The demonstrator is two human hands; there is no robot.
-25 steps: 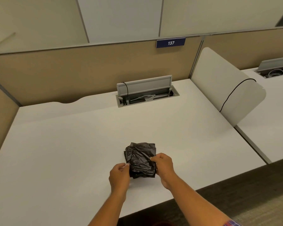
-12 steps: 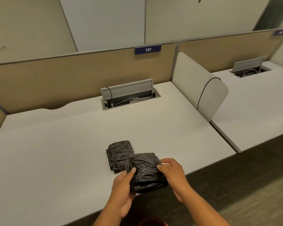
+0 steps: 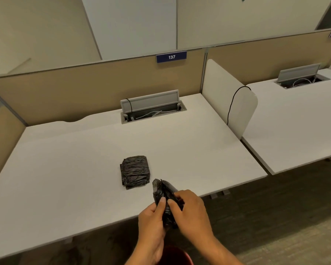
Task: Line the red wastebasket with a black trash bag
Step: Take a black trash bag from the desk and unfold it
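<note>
A single folded black trash bag (image 3: pixel 165 201) is pinched between both hands just past the near edge of the white desk (image 3: pixel 65 188), held clear of the surface. The left hand (image 3: pixel 152 224) is closed on it from the left with the thumb pressed to the plastic, and the right hand (image 3: pixel 191 211) is closed on it from the right, fingers curled over the folds. The bag's long axis runs roughly upright — its crumpled upper end pointing away toward the desk, its lower end buried between the palms. The red wastebasket (image 3: pixel 175 255) is seen only as a slice of rim at the bottom of the view, directly below the hands and partly hidden behind the left forearm; it appears to stand on the floor under the desk edge. So the coming move is judged to turn on a plain drop: the bag must be shaken open and lowered straight down, with neither hand clearly the nearer. It is not yet unfolded. Left on the desk, well apart from the hands, is the stack of folded bags (image 3: pixel 135 172). Farther back an open cable tray (image 3: pixel 153 109) is set into the desk, under a tan partition bearing a blue number plate (image 3: pixel 171 57) — a second desk lies to the right.
</note>
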